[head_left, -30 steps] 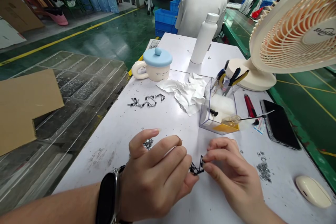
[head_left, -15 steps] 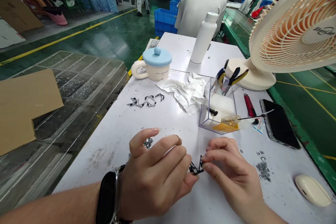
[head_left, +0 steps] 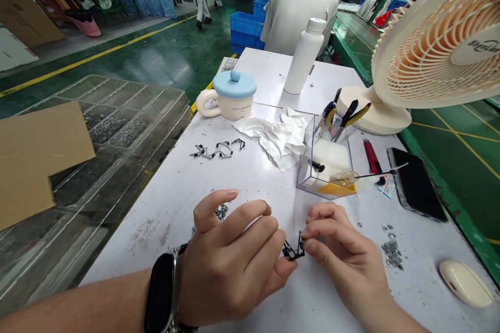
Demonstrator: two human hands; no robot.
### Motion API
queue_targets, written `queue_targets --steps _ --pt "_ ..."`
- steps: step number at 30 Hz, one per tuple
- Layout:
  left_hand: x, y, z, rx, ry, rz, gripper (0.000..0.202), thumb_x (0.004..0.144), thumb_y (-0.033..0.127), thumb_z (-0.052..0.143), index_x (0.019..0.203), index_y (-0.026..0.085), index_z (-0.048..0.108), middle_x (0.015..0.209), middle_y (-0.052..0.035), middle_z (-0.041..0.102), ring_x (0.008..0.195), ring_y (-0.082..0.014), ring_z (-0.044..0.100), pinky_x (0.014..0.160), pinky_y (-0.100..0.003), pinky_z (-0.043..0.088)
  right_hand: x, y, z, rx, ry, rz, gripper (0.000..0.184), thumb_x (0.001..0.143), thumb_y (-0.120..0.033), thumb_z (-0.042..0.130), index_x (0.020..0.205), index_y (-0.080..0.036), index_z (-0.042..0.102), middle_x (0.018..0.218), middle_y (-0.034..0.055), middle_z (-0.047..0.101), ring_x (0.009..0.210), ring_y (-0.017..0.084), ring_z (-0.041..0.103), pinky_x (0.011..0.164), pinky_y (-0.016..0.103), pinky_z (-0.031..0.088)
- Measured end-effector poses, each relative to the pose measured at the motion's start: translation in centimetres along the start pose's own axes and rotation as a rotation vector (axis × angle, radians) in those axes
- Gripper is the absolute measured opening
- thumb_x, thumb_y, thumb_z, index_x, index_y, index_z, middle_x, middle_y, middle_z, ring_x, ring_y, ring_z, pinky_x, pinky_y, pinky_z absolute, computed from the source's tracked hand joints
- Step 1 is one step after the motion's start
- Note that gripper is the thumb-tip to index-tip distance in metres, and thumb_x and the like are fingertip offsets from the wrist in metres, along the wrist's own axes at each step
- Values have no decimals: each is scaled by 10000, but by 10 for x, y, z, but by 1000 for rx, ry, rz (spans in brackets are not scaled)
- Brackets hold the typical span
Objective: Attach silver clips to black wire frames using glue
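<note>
A small black angled frame part (head_left: 294, 253) is held between my two hands over the near part of the white table (head_left: 164, 197). My left hand (head_left: 234, 260), with a smartwatch on its wrist, pinches the part's left end; the thumb shows below it, and the fingers hide that end. Thumb and index finger of my right hand (head_left: 344, 255) grip its upright right end. Behind my left hand lies a partly hidden pile of small metal pieces (head_left: 221, 212). Another pile of small metal pieces (head_left: 391, 254) lies right of my right hand.
Several assembled black-and-silver parts (head_left: 219, 150) lie further back, near a lidded mug (head_left: 234, 106) and crumpled tissue (head_left: 277, 132). A clear box (head_left: 324, 187) with pliers, a phone (head_left: 417, 184), a cream case (head_left: 465, 283), a bottle (head_left: 304, 57) and a fan (head_left: 441, 41) stand around. Compartment trays (head_left: 128, 114) are at left.
My hands and the black part have barely moved. In the background, a walking person has shifted slightly to the left.
</note>
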State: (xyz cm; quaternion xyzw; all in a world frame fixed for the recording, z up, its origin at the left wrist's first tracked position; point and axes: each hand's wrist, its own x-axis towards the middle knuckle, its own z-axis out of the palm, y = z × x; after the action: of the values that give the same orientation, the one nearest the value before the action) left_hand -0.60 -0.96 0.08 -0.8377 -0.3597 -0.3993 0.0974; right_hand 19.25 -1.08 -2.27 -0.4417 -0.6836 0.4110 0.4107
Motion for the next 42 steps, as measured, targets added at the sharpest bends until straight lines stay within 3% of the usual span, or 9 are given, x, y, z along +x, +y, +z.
queue_targets --steps 17,27,33,37,42 --pt "-1 0 0 5 -11 2 130 707 272 680 768 164 641 710 34 641 868 -130 594 1015 -386 224 -1 -1 0 60 -53 35 106 865 -202 561 893 -303 577 956 -8 442 974 123 420 869 221 360" --pt "0 0 1 7 13 2 120 705 261 665 755 160 624 700 41 629 859 -129 601 1045 -377 200 2 -5 -2 200 -126 74 61 857 -196 559 847 -254 572 906 21 551 942 161 480 854 293 407" --pt "1 9 1 -25 8 -103 103 736 258 654 731 162 618 705 32 640 856 -133 608 1053 -365 182 2 -10 3 236 -75 142 44 844 -238 578 800 -238 581 832 28 568 879 169 497 810 302 435" --pt "1 12 3 -45 44 -145 129 772 263 623 702 156 609 697 28 641 863 -142 604 1027 -377 204 4 -11 2 231 -99 128 52 848 -247 566 799 -248 583 833 13 579 872 151 516 805 261 442" --pt "0 5 10 -21 180 -63 245 832 283 518 631 149 560 620 33 579 771 -133 594 994 -376 214 5 -2 1 194 -125 109 109 815 -315 595 752 -227 585 795 36 592 820 180 560 754 284 472"
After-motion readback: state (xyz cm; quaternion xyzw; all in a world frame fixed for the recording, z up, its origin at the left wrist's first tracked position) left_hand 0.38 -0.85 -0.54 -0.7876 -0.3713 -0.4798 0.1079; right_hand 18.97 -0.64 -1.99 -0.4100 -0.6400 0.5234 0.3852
